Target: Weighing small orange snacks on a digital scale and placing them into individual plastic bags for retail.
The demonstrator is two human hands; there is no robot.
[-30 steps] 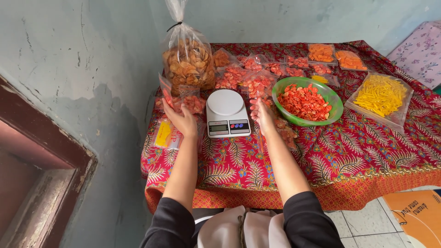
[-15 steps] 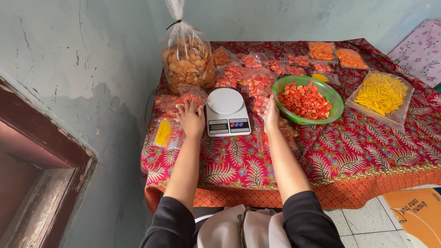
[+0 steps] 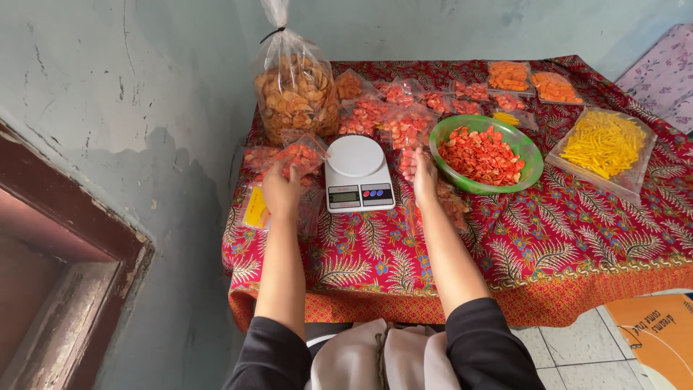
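Observation:
My left hand (image 3: 281, 191) grips a small clear bag of red crackers (image 3: 302, 154) just left of a white digital kitchen scale (image 3: 356, 173), whose platform is bare. To the right of the scale, my right hand (image 3: 423, 178) lies flat with fingers spread on another small bag of red crackers (image 3: 451, 206). A green bowl (image 3: 532, 154) heaped with loose red crackers sits right of that hand. All of this rests on a table with a red patterned cloth (image 3: 548, 245).
A tall tied bag of brown crackers (image 3: 296, 94) stands behind the scale, with several small red bags beside it. A bag of yellow sticks (image 3: 605, 146) and orange snack bags (image 3: 509, 76) lie farther right. The wall and a wooden frame (image 3: 65, 238) close in the left.
My left hand moved onto the small bag beside the scale and closed on it. My right hand shifted slightly forward and settled flat on the bag to the scale's right.

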